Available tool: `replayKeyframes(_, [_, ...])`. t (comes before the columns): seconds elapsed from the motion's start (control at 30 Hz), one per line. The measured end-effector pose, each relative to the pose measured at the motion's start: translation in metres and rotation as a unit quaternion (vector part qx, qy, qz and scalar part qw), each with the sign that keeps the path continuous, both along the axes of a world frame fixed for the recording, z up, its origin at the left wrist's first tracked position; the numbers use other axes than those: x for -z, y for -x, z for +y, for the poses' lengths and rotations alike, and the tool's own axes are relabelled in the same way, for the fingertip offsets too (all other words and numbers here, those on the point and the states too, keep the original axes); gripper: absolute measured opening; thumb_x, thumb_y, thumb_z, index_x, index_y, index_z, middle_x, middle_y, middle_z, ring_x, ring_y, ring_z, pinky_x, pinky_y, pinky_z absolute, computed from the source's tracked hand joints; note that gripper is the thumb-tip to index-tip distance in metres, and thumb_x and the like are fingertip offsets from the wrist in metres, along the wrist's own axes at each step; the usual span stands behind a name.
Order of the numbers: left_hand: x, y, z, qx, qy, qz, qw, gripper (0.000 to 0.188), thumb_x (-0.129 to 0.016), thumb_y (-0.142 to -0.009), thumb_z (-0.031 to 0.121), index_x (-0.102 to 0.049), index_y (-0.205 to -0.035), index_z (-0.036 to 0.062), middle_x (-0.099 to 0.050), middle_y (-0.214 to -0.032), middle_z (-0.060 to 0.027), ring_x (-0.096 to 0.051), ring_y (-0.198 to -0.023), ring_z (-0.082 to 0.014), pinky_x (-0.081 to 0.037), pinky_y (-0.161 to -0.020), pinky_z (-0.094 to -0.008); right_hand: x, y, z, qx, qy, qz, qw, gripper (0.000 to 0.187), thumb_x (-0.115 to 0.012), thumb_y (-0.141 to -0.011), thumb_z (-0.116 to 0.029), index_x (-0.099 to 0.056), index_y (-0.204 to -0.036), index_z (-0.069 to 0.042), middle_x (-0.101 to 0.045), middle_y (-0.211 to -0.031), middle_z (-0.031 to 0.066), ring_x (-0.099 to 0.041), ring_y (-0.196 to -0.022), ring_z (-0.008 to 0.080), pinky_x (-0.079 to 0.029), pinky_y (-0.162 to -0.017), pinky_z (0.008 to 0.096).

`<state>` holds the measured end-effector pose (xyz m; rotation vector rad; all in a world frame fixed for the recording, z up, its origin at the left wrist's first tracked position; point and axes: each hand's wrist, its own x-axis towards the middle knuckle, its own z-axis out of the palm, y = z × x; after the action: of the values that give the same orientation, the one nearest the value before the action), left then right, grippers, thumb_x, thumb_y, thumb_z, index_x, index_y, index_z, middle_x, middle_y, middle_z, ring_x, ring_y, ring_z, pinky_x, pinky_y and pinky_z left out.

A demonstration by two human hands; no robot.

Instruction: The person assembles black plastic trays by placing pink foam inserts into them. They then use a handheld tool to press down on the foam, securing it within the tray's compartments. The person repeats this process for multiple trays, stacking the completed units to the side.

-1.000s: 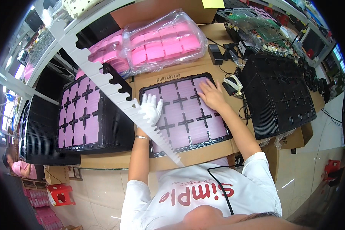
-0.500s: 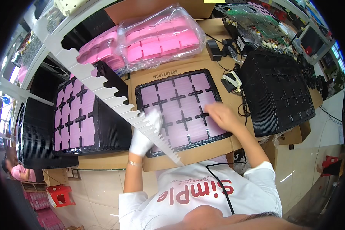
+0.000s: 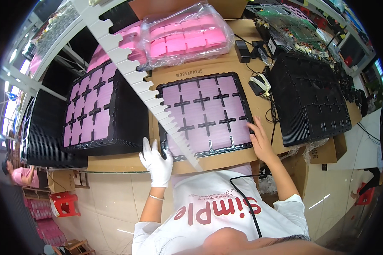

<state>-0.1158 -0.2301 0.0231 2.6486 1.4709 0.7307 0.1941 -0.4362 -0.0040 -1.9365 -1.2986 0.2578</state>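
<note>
Both sides of the tray [image 3: 225, 149] are flanked, I judge to steady it on cardboard [image 3: 230, 157]: gloved left hand [image 3: 158, 165] spread wide at the near-left corner, bare right hand [image 3: 262, 142] loosely splayed by the right edge.

- Person's left hand [image 3: 157, 164]: gloved, fingers spread, at bench's [image 3: 112, 164] front edge.
- Right hand [image 3: 262, 143]: bare, fingers pointing forward, near same edge.
- Forearms [image 3: 152, 209] angled inward.

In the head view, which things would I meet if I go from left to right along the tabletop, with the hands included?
Leftmost black stack, purple-topped stack, gloved left hand, middle tray, bare right hand, rightmost black stack.
</note>
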Motion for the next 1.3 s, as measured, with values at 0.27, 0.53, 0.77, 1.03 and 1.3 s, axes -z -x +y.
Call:
replayKeyframes(0.27, [0.049,0.05,-0.07,-0.249,0.194,-0.251,0.915,0.069,-0.078,-0.075,0.018,-0.043,-0.131,-0.0016,-0.045,-0.124,-0.0182,-0.051,-0.111,-0.0273,-0.044,-0.098,-0.0429,0.019,0.015,-0.011,0.037,-0.047,0.035,0.998,0.046,-0.043,-0.1,-0.021,-0.039,-0.139,0.003,-0.036,-0.149,0.0229,-0.036,-0.137,0.0389,-0.028,-0.113,0.0431])
replayKeyframes(0.53, [-0.026,0.042,-0.078,-0.108,0.387,-0.419,0.814,0.016,-0.063,-0.091,0.012,-0.056,-0.101,0.0009,-0.057,-0.087,-0.0046,-0.052,-0.078,-0.0111,-0.047,-0.073,-0.0282,0.04,0.01,-0.012,0.074,-0.129,0.142,0.979,0.045,-0.033,-0.105,-0.026,-0.038,-0.14,0.002,-0.034,-0.15,0.02,-0.034,-0.139,0.0323,-0.026,-0.115,0.0408])
replayKeyframes(0.77, [-0.161,0.059,-0.005,-0.053,0.182,-0.469,0.863,0.025,-0.067,-0.09,0.017,-0.058,-0.106,0.0002,-0.056,-0.091,-0.0034,-0.051,-0.079,-0.0114,-0.048,-0.065,-0.0294,0.043,0.01,-0.013,0.117,-0.128,0.158,0.972,0.043,-0.032,-0.105,-0.022,-0.039,-0.139,0.004,-0.044,-0.141,0.0215,-0.042,-0.134,0.0315,-0.032,-0.112,0.04])
replayKeyframes(1.03, [-0.183,0.223,0.195,-0.054,0.19,-0.622,0.758,0.019,-0.069,-0.09,0.019,-0.063,-0.1,0.0045,-0.062,-0.092,-0.0036,-0.062,-0.076,-0.013,-0.055,-0.063,-0.0277,0.043,0.019,-0.008,0.113,-0.112,0.125,0.979,0.04,-0.038,-0.103,-0.017,-0.042,-0.137,0.004,-0.048,-0.137,0.0226,-0.047,-0.128,0.0338,-0.035,-0.109,0.0407])
replayKeyframes(1.3, [-0.176,0.207,0.206,-0.337,-0.231,0.06,0.911,0.056,-0.07,-0.085,0.04,-0.059,-0.122,-0.0001,-0.065,-0.111,-0.0142,-0.06,-0.106,-0.0275,-0.047,-0.093,-0.0375,0.04,0.021,-0.007,0.129,-0.082,0.052,0.987,0.038,-0.043,-0.1,-0.015,-0.045,-0.133,0.005,-0.05,-0.133,0.0233,-0.047,-0.125,0.0371,-0.035,-0.107,0.0424])
